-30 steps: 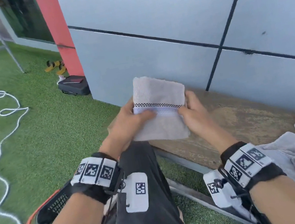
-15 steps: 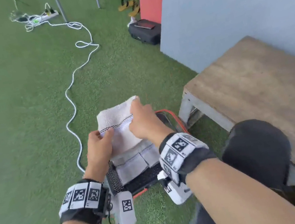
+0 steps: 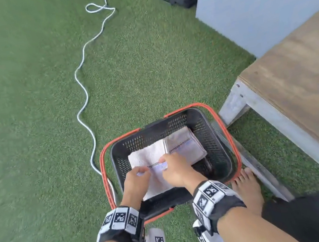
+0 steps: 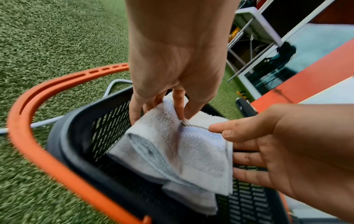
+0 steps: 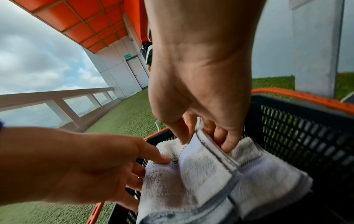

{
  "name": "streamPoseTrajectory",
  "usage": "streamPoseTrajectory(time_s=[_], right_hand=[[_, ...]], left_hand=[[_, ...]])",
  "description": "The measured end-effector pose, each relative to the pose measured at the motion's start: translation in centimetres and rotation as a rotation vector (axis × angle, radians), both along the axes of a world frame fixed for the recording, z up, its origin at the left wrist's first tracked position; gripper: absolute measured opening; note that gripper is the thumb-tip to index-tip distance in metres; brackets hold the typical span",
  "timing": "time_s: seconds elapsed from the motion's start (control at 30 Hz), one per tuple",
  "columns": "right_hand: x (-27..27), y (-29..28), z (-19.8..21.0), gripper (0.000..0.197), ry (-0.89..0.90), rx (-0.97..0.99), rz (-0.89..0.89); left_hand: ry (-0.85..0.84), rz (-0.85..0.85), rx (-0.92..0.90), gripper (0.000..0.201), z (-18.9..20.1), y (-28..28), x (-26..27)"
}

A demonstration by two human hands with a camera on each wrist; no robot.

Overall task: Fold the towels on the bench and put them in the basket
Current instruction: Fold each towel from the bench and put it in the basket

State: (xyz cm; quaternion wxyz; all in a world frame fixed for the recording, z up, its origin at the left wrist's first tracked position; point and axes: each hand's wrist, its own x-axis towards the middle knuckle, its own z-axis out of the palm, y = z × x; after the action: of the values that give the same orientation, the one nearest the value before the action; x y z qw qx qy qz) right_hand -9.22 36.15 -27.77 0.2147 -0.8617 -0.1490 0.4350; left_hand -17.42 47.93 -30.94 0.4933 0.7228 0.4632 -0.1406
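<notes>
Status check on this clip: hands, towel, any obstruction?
Left hand and right hand both pinch folded towel, low inside basket. Another folded towel alongside. Nothing obstructing.

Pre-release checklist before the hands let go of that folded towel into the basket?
1. Folded towel over the basket opening: ok.
2. Left hand and right hand both grip it: ok.
3. Fold intact, layers together: ok.
4. Free space beside the towel already inside: ok.
5. Towel resting on the basket floor: cannot tell.
6. Basket flat on the grass, handles down: ok.
</notes>
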Motion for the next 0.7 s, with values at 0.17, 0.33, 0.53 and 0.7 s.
streamPoseTrajectory(time_s=[0.17,0.33,0.53,0.7], right_hand=[[0.6,0.8,-1.6,0.046,0.064,0.059,-0.042],[1.0,1.2,-2.3,0.055,-0.002,0.095,-0.035],[1.3,0.6,-3.1,0.056,0.030,0.035,-0.036],[1.8,0.7,-1.7,0.045,-0.035,0.072,-0.082]], left_hand=[[0.028,0.006,0.008,0.015,-1.2,0.6,0.4],[0.075,-0.056,0.038,0.034,-2.2,1.5,1.5],[0.207,-0.132,0.030,0.056,-3.6,1.1,1.5],[0.148,-0.136,0.045,0.053,-2.7,0.7,2.2]])
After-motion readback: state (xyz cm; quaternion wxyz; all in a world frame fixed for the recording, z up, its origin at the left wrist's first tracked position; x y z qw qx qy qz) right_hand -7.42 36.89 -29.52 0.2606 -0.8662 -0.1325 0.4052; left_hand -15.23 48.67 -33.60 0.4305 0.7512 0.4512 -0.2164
